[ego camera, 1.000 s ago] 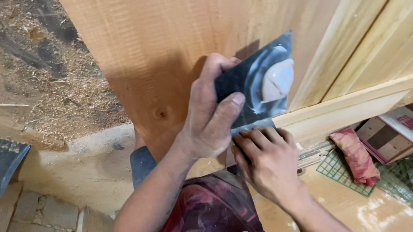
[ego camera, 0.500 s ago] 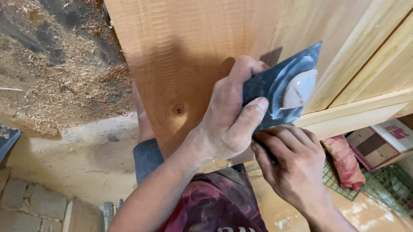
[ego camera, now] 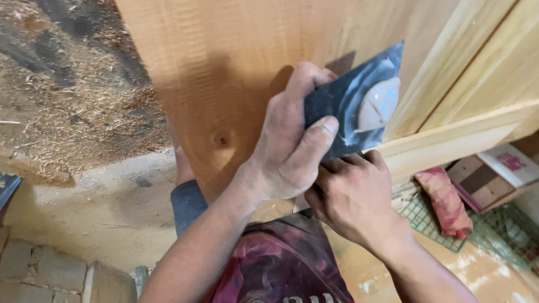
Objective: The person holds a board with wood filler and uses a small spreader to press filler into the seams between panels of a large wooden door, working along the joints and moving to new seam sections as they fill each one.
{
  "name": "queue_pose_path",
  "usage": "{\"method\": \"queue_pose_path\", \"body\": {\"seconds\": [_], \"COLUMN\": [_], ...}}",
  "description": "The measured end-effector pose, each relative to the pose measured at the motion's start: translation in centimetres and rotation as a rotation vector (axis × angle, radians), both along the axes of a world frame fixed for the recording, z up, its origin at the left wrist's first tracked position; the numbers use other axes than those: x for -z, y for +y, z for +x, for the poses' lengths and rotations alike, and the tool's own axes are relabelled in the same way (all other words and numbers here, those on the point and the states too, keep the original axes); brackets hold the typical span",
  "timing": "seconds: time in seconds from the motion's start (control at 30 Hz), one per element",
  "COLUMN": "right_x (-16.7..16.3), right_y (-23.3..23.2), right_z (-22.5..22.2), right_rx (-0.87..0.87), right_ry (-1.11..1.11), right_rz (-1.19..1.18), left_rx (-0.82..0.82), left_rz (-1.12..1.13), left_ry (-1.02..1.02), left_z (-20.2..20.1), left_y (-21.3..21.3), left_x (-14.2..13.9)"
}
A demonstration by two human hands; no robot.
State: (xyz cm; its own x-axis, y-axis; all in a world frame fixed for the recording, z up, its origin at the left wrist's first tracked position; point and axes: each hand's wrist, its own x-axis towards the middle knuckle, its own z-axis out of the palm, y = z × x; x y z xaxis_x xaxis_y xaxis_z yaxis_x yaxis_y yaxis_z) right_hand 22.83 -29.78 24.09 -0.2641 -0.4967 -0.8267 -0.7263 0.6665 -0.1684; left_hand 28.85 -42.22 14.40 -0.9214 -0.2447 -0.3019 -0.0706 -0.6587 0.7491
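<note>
A thin dark metal scraper blade (ego camera: 363, 106) with a pale dab of filler on it lies flat against a large light wooden panel (ego camera: 236, 57). My left hand (ego camera: 293, 139) grips the blade's left part, thumb on top. My right hand (ego camera: 354, 196) sits just below it, fingertips curled on the blade's lower edge. A small knot (ego camera: 222, 139) shows in the wood to the left of my left hand. The lower part of the blade is hidden by my fingers.
Wooden frame rails (ego camera: 460, 139) run along the panel's right side. Sawdust and shavings (ego camera: 59, 105) cover the floor at left. A small cardboard box (ego camera: 497, 173), a red cloth (ego camera: 444, 202) and green wire mesh (ego camera: 427, 220) lie at lower right. Bricks (ego camera: 35, 279) sit at lower left.
The view has shifted a little, so the panel and both hands sit further right in the picture. Both hands keep the same grip on the blade against the wood.
</note>
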Motion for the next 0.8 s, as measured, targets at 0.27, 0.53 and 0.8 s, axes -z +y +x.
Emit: {"method": "queue_pose_path", "body": {"seconds": [0.27, 0.53, 0.8], "right_x": [-1.7, -7.6, -6.2], "right_y": [0.0, -0.9, 0.1], "right_z": [-2.4, -4.9, -4.6], "right_rx": [0.022, 0.584, 0.543], "right_ry": [-0.058, 0.223, 0.343], "right_rz": [-0.007, -0.294, -0.461], "left_rx": [0.029, 0.004, -0.021], "left_rz": [-0.024, -0.037, -0.246], "left_ry": [-0.02, -0.101, -0.141], "left_z": [0.4, -0.4, -0.8], "left_y": [0.1, 0.0, 1.0], "left_x": [0.2, -1.1, -3.1]}}
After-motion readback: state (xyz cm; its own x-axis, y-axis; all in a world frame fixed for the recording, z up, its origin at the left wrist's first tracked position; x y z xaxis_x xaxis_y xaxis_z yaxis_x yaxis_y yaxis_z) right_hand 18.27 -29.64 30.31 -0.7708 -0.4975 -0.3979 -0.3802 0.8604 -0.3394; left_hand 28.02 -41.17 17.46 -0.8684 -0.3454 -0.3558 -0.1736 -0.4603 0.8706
